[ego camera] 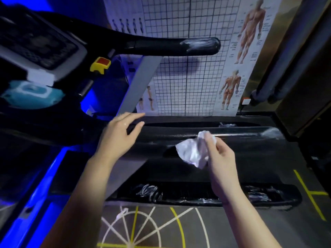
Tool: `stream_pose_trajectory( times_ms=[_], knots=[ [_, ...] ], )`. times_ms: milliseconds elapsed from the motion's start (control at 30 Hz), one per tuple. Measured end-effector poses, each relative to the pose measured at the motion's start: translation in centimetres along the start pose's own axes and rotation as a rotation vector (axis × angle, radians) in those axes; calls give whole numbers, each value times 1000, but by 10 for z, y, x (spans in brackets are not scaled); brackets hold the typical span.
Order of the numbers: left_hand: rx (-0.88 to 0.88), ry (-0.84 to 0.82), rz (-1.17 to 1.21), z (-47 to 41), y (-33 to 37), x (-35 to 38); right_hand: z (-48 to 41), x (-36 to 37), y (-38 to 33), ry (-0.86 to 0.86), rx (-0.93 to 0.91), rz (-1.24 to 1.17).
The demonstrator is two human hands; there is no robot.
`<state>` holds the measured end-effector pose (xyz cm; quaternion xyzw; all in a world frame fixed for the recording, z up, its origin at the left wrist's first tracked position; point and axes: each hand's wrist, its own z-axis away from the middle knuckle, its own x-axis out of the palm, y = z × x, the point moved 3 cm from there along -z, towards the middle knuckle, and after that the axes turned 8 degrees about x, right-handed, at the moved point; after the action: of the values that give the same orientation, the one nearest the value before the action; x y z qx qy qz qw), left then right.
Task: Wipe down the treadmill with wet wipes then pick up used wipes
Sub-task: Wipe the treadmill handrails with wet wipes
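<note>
Nearest you, low in the frame, the black lower rail (188,200) of the treadmill carries shiny wet smears along its length, so that stretch looks already wiped. Just above it, right of centre, your right hand (220,154) pinches a crumpled wet wipe (192,152) between curled fingers and thumb. The wipe is held over the black side cover (241,140), though whether it touches the surface I cannot tell. That cover gleams wet only at its right end, so most of it probably needs a pass.

Left of centre, your left hand (120,133) is spread wide and holds nothing, with its fingertips near the base of the grey upright (141,81).

Farther up, the handrail (161,45) shows wet streaks near its tip. At the upper left, the console (35,40) shows no streaks, and the teal wipes pack (30,94) sits below it. Collecting the used wipes is yet to come.
</note>
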<state>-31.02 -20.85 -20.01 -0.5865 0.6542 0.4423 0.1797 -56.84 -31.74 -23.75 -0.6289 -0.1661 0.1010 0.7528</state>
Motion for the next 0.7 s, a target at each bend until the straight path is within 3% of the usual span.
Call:
stream_pose_trajectory(
  times_ms=[100,267,433,700],
  knots=[
    [28,36,-105,10,-27,-22,14,29,16,-38,-70,112],
    [119,-15,-236,20,-71,-42,35,70,22,173,-438,362],
    [214,65,-280,22,-107,-54,47,119,27,258,-601,416],
    [331,176,-260,31,-117,-56,63,194,66,245,-438,372]
  ],
)
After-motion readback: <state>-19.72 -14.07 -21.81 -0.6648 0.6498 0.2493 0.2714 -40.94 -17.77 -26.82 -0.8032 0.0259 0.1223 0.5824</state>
